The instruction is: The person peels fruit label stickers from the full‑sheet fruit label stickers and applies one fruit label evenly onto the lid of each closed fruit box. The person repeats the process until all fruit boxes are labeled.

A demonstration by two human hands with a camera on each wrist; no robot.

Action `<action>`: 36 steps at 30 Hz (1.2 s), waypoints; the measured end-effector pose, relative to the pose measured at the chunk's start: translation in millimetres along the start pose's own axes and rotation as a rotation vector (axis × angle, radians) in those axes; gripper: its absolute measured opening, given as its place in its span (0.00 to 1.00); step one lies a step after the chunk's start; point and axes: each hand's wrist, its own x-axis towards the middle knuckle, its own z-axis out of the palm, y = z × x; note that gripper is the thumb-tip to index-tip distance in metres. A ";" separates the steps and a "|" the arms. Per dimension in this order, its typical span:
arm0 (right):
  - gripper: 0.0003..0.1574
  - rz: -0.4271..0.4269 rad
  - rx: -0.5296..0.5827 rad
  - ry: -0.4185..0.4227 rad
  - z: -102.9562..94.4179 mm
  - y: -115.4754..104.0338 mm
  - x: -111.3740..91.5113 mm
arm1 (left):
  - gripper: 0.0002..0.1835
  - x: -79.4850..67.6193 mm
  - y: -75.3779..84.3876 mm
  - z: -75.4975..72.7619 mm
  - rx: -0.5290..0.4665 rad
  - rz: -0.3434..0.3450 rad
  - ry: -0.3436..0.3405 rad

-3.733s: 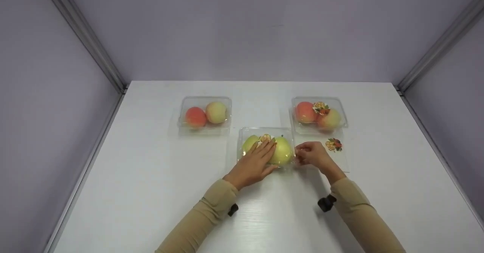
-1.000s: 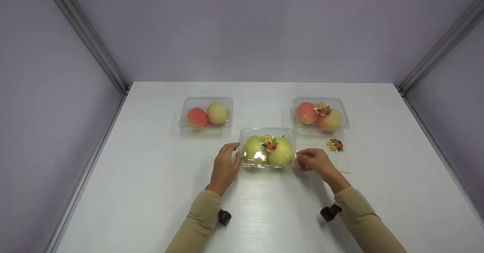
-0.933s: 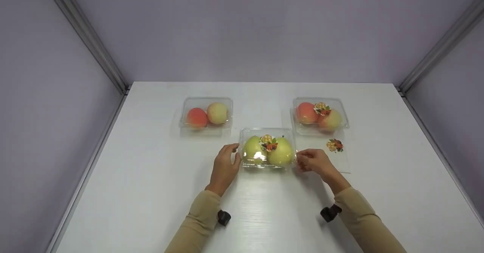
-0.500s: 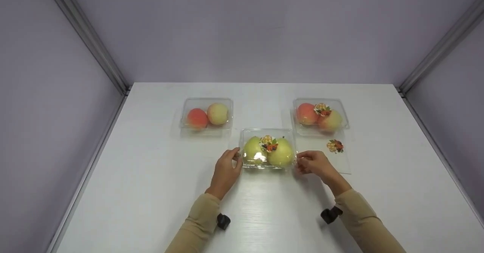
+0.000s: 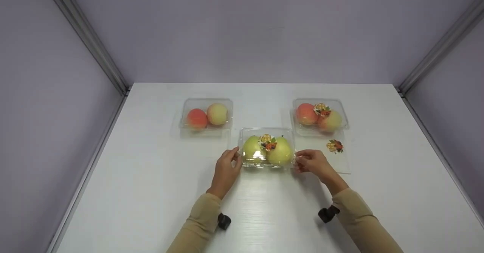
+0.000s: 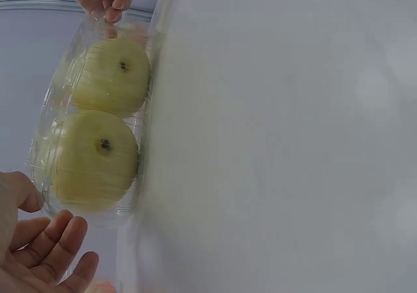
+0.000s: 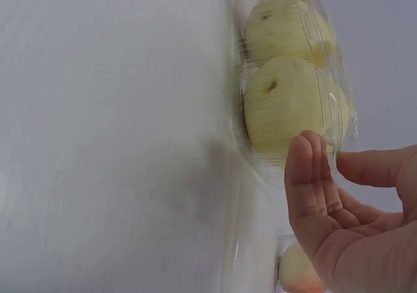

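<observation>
A clear plastic clamshell container (image 5: pixel 267 162) with two yellow-green pears (image 5: pixel 280 151) sits at the middle of the table in the head view. A sticker with a fruit picture (image 5: pixel 268 142) is on its lid. My left hand (image 5: pixel 226 171) holds the container's left rim between thumb and fingers. On the opposite side my right hand (image 5: pixel 314 164) pinches the right rim, thumb on one face and fingers on the other in the right wrist view. Both pears (image 6: pixel 94 159) show through the container's side in the left wrist view.
Behind on the left stands a clear container (image 5: pixel 207 101) with two peaches. Another peach container (image 5: pixel 338 103), with a fruit sticker on its lid, stands at the back right. A sticker sheet (image 5: pixel 340 164) bearing one fruit sticker (image 5: pixel 335 146) lies in front of it.
My left hand has moved from lying over the pear container's lid to its left rim, uncovering the sticker. My right hand has stayed at the right rim.
</observation>
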 end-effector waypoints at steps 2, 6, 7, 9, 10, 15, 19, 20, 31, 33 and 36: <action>0.21 0.001 0.013 -0.002 0.6 -0.2 1.0 | 0.16 2.1 -0.8 -0.1 -0.003 -0.004 -0.004; 0.20 0.026 0.021 0.014 2.2 -1.6 3.5 | 0.17 6.9 -0.7 0.2 -0.027 -0.033 -0.007; 0.20 0.030 0.023 0.015 2.4 -2.0 4.2 | 0.17 7.9 -0.7 0.6 -0.030 -0.037 -0.005; 0.20 0.036 0.032 0.018 2.5 -2.8 5.9 | 0.17 9.9 -0.5 1.5 -0.043 -0.048 -0.001; 0.20 0.042 0.043 0.026 2.6 -3.0 6.9 | 0.17 10.8 -0.3 1.9 -0.050 -0.054 0.002; 0.21 0.051 0.081 0.046 2.5 -3.1 12.5 | 0.17 16.4 0.7 3.2 -0.092 -0.105 0.001; 0.22 0.055 0.101 0.059 2.4 -2.9 17.1 | 0.17 21.5 -0.1 4.5 -0.105 -0.140 0.000; 0.22 0.054 0.104 0.064 2.3 -3.1 18.1 | 0.17 22.7 -0.3 4.8 -0.103 -0.139 0.003; 0.23 0.068 0.130 0.086 0.2 -6.6 27.6 | 0.16 35.4 -5.2 9.1 -0.125 -0.123 0.033; 0.24 0.075 0.133 0.091 -0.2 -6.8 29.9 | 0.16 38.3 -6.9 10.3 -0.128 -0.123 0.038; 0.24 0.085 0.135 0.104 0.1 -7.5 33.3 | 0.16 41.4 -7.3 11.1 -0.137 -0.138 0.045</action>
